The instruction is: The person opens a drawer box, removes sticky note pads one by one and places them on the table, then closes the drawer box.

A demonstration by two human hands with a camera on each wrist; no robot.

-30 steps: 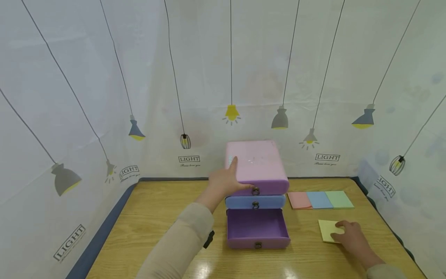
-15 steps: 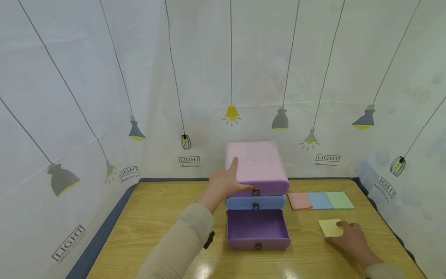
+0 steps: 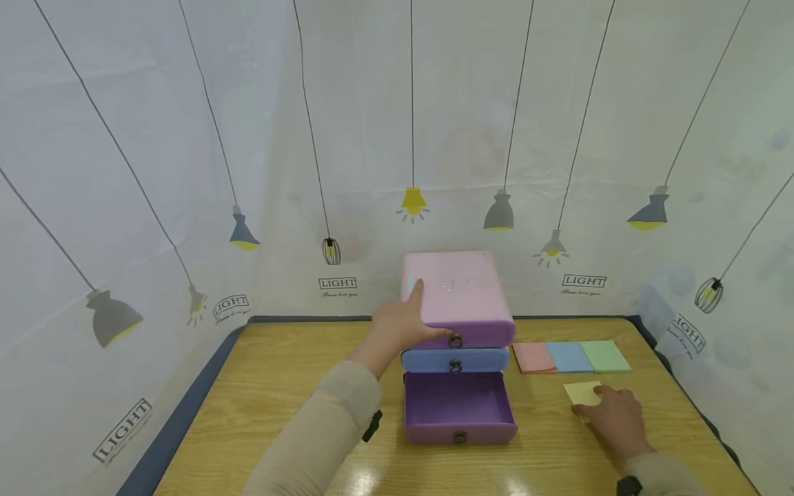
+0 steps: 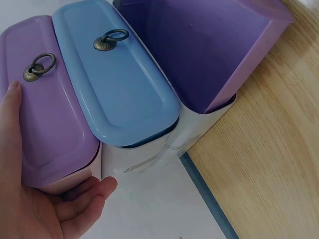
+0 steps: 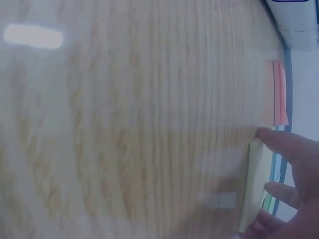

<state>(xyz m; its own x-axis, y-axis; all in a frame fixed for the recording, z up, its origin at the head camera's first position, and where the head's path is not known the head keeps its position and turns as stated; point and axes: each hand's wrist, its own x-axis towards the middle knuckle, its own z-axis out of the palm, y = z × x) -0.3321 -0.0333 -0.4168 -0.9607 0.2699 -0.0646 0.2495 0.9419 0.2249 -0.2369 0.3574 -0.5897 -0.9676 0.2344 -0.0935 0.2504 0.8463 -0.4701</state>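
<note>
A small drawer cabinet (image 3: 455,279) with a pink top stands at the back middle of the table. Its top purple drawer (image 4: 55,114) and blue drawer (image 3: 424,359) are closed, while the bottom purple drawer (image 3: 459,433) is pulled out and bare inside. My left hand (image 3: 400,325) holds the cabinet's upper left corner, thumb across the top drawer's front beside its ring handle, other fingers at the side. To the right, my right hand (image 3: 619,415) pinches a yellow sticky note pad (image 3: 580,393) by its edges, close over the table; the hand covers part of it.
Pink (image 3: 533,357), blue (image 3: 569,356) and green sticky note pads (image 3: 604,355) lie side by side right of the cabinet, behind my right hand. A lamp-printed cloth (image 3: 366,138) hangs close behind the wooden table (image 3: 279,372) and along both sides.
My right hand has shifted its fingers to opposite edges of the yellow pad and moved slightly away from me with it. The left hand, cabinet and drawers have stayed put.
</note>
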